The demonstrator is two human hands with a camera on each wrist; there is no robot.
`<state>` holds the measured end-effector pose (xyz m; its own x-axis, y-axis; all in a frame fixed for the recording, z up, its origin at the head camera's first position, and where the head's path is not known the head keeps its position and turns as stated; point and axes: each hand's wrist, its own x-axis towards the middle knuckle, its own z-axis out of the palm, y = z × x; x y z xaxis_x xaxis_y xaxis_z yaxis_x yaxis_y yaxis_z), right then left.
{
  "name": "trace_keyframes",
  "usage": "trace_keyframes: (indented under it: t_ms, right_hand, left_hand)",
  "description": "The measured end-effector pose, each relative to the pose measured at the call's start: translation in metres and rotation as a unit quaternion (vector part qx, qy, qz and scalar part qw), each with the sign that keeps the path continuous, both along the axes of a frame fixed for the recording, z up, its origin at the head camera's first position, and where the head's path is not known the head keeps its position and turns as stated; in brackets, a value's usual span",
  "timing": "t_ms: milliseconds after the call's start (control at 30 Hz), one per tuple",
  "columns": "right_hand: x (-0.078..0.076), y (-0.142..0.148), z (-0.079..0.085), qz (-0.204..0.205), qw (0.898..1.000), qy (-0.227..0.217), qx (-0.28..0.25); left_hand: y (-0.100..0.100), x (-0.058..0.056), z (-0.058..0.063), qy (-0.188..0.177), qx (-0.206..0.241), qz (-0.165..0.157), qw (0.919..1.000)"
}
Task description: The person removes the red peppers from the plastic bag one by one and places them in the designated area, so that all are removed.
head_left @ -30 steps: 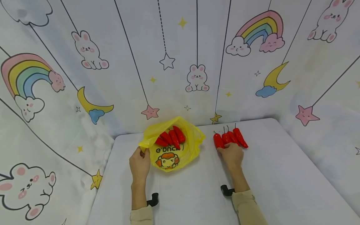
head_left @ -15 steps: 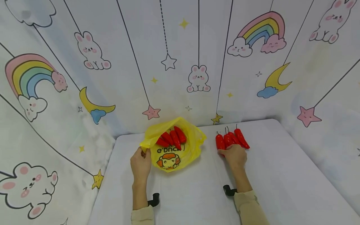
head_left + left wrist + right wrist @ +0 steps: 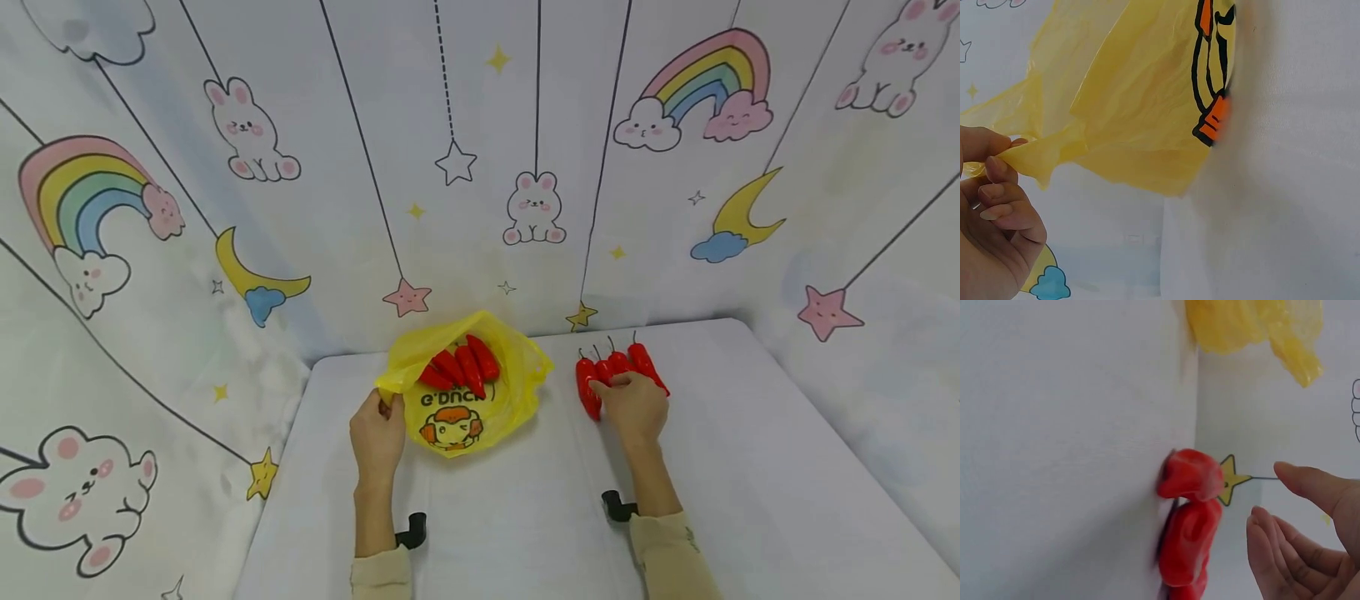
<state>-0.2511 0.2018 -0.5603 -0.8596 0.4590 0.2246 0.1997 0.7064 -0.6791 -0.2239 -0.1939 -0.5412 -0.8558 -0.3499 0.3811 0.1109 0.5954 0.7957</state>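
My left hand pinches the left rim of a yellow plastic bag between thumb and fingers; the left wrist view shows the gathered film there. Inside the bag's mouth lie several red chili peppers. To the right of the bag, more red chili peppers lie in a row, stems pointing away from me. Over the row's near side is my right hand, hiding parts of the middle peppers. In the right wrist view its thumb and fingers stand apart, clear of the peppers, with nothing between them.
A white cloth-covered table bears everything. Close behind the bag and peppers rises a white backdrop printed with rabbits, rainbows and stars. It also runs along both sides.
My right hand has come off the leftmost loose pepper and shifted slightly right, so more of that pepper shows. The left hand keeps its pinch on the bag. The head view has drifted a little.
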Motion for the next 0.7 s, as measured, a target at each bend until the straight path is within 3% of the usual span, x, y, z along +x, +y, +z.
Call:
trace_keyframes:
  t_ms: [433, 700]
  right_hand:
    - [0.011, -0.014, 0.031, 0.021, 0.996, 0.088, -0.027]
    - [0.015, -0.034, 0.046, 0.052, 0.996, 0.057, -0.049]
  left_hand:
    - [-0.003, -0.001, -0.002, 0.000, 0.004, -0.003, 1.0000]
    - [-0.003, -0.001, -0.001, -0.004, 0.006, -0.005, 1.0000]
